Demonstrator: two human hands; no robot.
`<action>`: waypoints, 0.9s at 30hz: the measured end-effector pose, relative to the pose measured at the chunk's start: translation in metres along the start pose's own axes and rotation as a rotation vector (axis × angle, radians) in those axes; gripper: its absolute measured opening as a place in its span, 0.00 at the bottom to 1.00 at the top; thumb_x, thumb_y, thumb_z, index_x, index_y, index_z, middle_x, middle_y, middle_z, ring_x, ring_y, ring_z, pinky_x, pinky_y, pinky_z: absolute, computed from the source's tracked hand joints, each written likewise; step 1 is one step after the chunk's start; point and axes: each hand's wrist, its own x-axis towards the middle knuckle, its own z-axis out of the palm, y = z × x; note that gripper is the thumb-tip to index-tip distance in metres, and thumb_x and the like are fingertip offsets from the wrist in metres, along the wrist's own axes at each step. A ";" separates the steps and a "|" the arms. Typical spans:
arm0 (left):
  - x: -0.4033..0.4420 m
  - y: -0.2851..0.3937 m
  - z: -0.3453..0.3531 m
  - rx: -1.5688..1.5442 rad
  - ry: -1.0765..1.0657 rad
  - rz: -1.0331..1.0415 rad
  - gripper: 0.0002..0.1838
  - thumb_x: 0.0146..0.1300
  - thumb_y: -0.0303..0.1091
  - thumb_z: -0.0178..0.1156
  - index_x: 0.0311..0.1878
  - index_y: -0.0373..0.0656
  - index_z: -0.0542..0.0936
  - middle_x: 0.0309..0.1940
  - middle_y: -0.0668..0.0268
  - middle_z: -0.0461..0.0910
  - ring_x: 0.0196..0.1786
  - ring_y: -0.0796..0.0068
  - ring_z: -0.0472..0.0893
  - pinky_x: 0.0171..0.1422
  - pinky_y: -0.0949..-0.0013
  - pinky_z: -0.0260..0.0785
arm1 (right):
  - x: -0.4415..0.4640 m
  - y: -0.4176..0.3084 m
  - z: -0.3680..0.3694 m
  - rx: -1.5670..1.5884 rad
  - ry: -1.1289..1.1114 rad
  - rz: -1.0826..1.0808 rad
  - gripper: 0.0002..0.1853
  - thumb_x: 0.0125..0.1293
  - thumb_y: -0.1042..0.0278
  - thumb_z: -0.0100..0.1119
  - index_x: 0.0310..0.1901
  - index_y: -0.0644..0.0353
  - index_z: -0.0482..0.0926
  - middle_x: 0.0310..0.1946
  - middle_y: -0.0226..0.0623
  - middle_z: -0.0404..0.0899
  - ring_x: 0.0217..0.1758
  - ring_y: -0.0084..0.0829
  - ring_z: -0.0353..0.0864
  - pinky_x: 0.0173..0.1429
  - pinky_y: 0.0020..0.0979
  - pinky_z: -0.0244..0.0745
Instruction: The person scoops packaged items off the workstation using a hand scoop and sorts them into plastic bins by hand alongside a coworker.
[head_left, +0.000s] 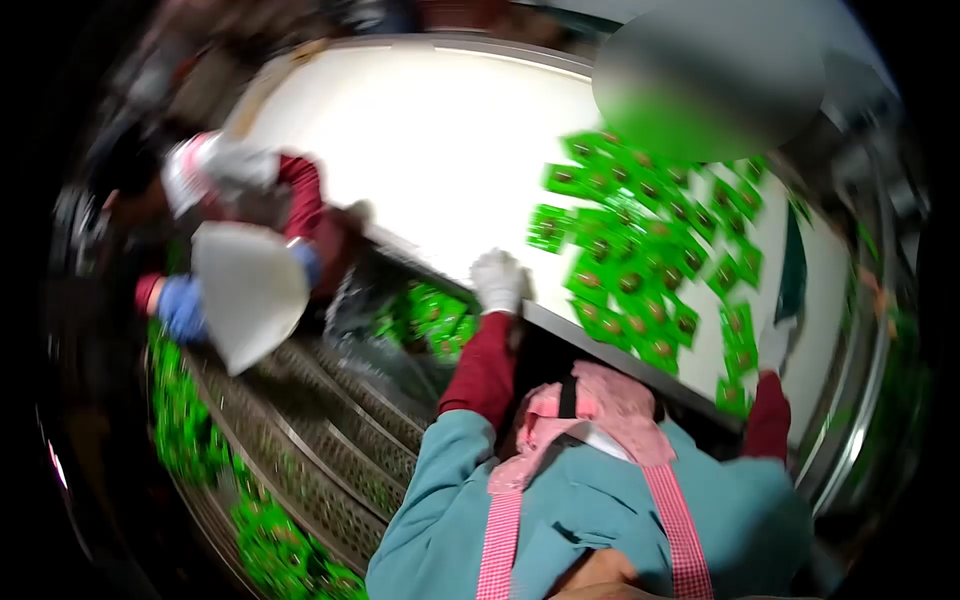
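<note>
My left hand (pixel 497 281), in a white glove, rests on the near edge of the white table (pixel 430 150). Its fingers lie on the surface with nothing seen in them. At the right side of the table, my right hand (pixel 774 345), also gloved in white, closes on the lower end of a dark green flat piece (pixel 792 268). Blur hides the exact grip and the piece's kind. Between my hands spreads a pile of small bright green packets (pixel 630 250), each with a brownish round spot. A few packets (pixel 738 345) lie beside my right hand.
A plastic-lined container (pixel 385 335) with green packets stands below the table edge, left of my left hand. At left, a co-worker in blue gloves (pixel 182 308) holds a pale bag-like thing (pixel 248 290). Perforated metal slats (pixel 310 410) run below. A blurred rounded shape (pixel 710 80) blocks the upper right.
</note>
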 end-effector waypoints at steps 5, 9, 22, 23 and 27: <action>-0.005 0.010 -0.008 -0.084 0.104 -0.261 0.25 0.64 0.50 0.51 0.58 0.44 0.75 0.49 0.52 0.79 0.57 0.61 0.76 0.72 0.57 0.51 | -0.050 0.078 -0.064 1.158 -0.704 0.887 0.45 0.66 0.46 0.47 0.69 0.75 0.42 0.48 0.65 0.76 0.52 0.60 0.77 0.56 0.50 0.71; -0.007 0.012 -0.013 -0.025 0.077 -0.226 0.26 0.65 0.48 0.52 0.61 0.46 0.71 0.51 0.54 0.79 0.57 0.60 0.76 0.72 0.57 0.50 | -0.069 0.033 -0.074 1.197 -0.771 0.891 0.34 0.64 0.59 0.49 0.60 0.75 0.47 0.40 0.61 0.79 0.46 0.57 0.81 0.50 0.49 0.74; -0.015 0.002 -0.001 -0.359 0.391 -0.012 0.23 0.66 0.41 0.51 0.57 0.32 0.72 0.52 0.45 0.76 0.54 0.46 0.74 0.62 0.51 0.62 | 0.027 -0.088 -0.348 1.526 -0.567 0.083 0.38 0.62 0.60 0.53 0.63 0.82 0.51 0.24 0.50 0.81 0.26 0.48 0.82 0.30 0.46 0.77; -0.017 0.003 -0.001 -0.371 0.414 0.040 0.23 0.67 0.41 0.50 0.57 0.31 0.72 0.54 0.45 0.74 0.56 0.46 0.72 0.63 0.50 0.61 | 0.035 -0.088 -0.369 1.504 -0.520 0.027 0.37 0.63 0.61 0.51 0.62 0.86 0.52 0.22 0.49 0.80 0.24 0.45 0.82 0.27 0.42 0.77; -0.056 0.048 -0.022 -0.606 0.315 0.477 0.28 0.56 0.35 0.63 0.60 0.40 0.69 0.60 0.49 0.67 0.64 0.47 0.64 0.68 0.49 0.56 | 0.069 -0.099 -0.437 1.533 -0.457 -0.200 0.34 0.62 0.68 0.48 0.63 0.87 0.52 0.26 0.50 0.80 0.25 0.43 0.83 0.27 0.41 0.77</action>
